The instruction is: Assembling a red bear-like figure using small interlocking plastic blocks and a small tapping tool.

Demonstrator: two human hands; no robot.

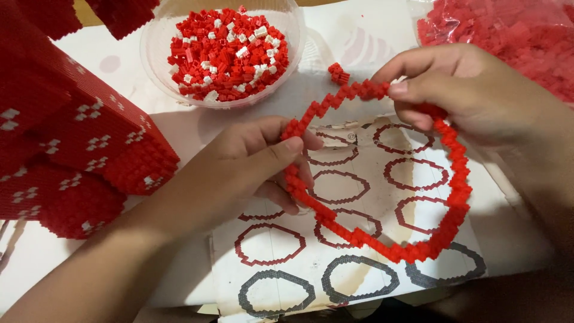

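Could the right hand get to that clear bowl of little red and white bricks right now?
Probably not at once: the right hand is pinching the red brick ring, as is the left hand. The bowl itself lies open, with nothing between.

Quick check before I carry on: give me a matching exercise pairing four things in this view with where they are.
1 brick ring
2 clear bowl
3 instruction sheet
4 big red brick model

a far left of the table
b under the ring
c held in both hands
d top centre, full of small bricks

Pairs: 1-c, 2-d, 3-b, 4-a
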